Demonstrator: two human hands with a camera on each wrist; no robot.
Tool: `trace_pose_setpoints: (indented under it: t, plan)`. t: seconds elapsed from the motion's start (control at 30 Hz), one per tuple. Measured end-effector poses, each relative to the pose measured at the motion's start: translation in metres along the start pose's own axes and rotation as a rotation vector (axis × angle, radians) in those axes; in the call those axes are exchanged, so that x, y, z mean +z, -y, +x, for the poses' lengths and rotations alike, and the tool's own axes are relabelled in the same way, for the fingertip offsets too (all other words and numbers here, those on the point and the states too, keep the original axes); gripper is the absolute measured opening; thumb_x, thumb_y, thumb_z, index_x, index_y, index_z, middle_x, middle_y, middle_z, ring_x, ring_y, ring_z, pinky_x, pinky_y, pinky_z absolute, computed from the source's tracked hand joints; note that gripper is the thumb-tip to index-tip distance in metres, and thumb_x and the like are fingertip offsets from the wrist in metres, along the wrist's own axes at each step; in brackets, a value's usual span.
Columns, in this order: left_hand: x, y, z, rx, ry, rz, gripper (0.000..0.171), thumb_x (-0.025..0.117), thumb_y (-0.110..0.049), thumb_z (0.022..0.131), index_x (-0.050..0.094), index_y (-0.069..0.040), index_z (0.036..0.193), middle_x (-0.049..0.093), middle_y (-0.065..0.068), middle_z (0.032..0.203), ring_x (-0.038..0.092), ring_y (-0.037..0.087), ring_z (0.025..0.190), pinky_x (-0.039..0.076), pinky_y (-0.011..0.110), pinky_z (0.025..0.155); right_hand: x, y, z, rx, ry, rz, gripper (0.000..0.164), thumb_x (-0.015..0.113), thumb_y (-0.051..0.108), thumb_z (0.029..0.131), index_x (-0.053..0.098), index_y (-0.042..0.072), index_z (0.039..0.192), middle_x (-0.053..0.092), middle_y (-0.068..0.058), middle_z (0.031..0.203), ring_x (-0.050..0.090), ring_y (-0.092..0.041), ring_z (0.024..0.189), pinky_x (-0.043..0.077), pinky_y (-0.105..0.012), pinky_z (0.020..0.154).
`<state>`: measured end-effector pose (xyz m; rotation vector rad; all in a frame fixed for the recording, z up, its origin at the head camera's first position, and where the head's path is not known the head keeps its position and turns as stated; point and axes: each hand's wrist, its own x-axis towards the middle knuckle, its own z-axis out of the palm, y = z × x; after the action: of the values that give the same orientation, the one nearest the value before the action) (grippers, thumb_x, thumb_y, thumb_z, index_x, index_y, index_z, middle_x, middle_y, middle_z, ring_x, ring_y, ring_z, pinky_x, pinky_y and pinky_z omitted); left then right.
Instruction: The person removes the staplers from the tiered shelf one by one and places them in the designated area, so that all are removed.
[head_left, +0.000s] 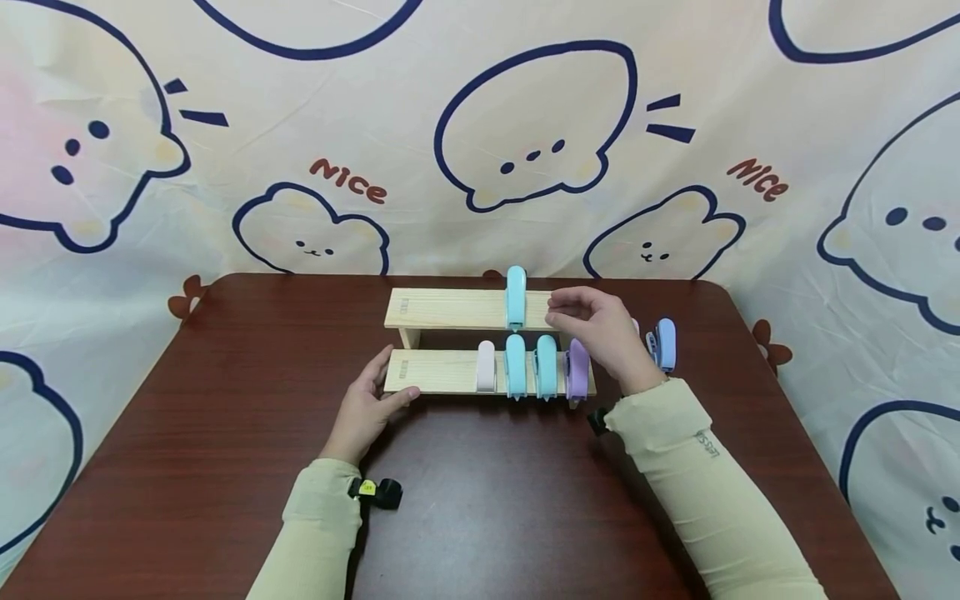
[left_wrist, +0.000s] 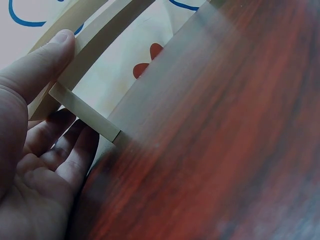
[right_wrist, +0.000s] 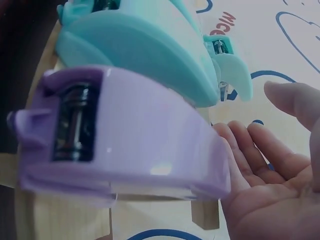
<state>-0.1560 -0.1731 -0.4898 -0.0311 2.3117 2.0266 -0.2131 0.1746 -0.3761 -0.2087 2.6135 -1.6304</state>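
Observation:
A two-step wooden rack has a lower board (head_left: 435, 372) and an upper board (head_left: 450, 308). My left hand (head_left: 363, 417) grips the lower board's left end, thumb along its front edge and fingers underneath. Near the upper board's right end is my right hand (head_left: 603, 337), fingers loosely bent and holding nothing. One teal stapler (head_left: 515, 297) stands on the upper board. Along the lower board sit a pale stapler (head_left: 486, 367), two teal staplers (head_left: 546, 367) and a purple stapler (right_wrist: 160, 140), which is close to the right hand in the right wrist view.
A blue stapler (head_left: 664, 343) is on the dark wooden table (head_left: 480, 508), right of the rack. Beside it, a pale pink thing is mostly hidden by the right hand. A printed cloth (head_left: 525, 225) hangs behind the table.

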Motion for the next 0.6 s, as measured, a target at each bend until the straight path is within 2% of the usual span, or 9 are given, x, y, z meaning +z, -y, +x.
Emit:
trace_pose_setpoints:
  t: [0.37,0.6]
  plan:
    - [-0.001,0.003,0.001,0.008,0.000,-0.006,0.095,0.082,-0.011,0.085,0.023,-0.010,0.160,0.048,0.016,0.150,0.060,0.013,0.105,0.056,0.023,0.074,0.007,0.009,0.007,0.037,0.035,0.018,0.037,0.076,0.028,0.092,0.068,0.014,0.124,0.067,-0.004,0.120,0.062,-0.023,0.107,0.052,-0.041,0.095]
    - [-0.001,0.004,0.002,0.010,-0.002,-0.021,0.095,0.082,-0.010,0.085,0.024,-0.011,0.160,0.049,0.013,0.149,0.061,0.015,0.105,0.057,0.025,0.073,0.012,0.012,0.010,0.032,0.036,0.039,0.041,0.078,0.029,0.089,0.067,0.012,0.125,0.068,-0.005,0.121,0.064,-0.022,0.109,0.053,-0.041,0.093]
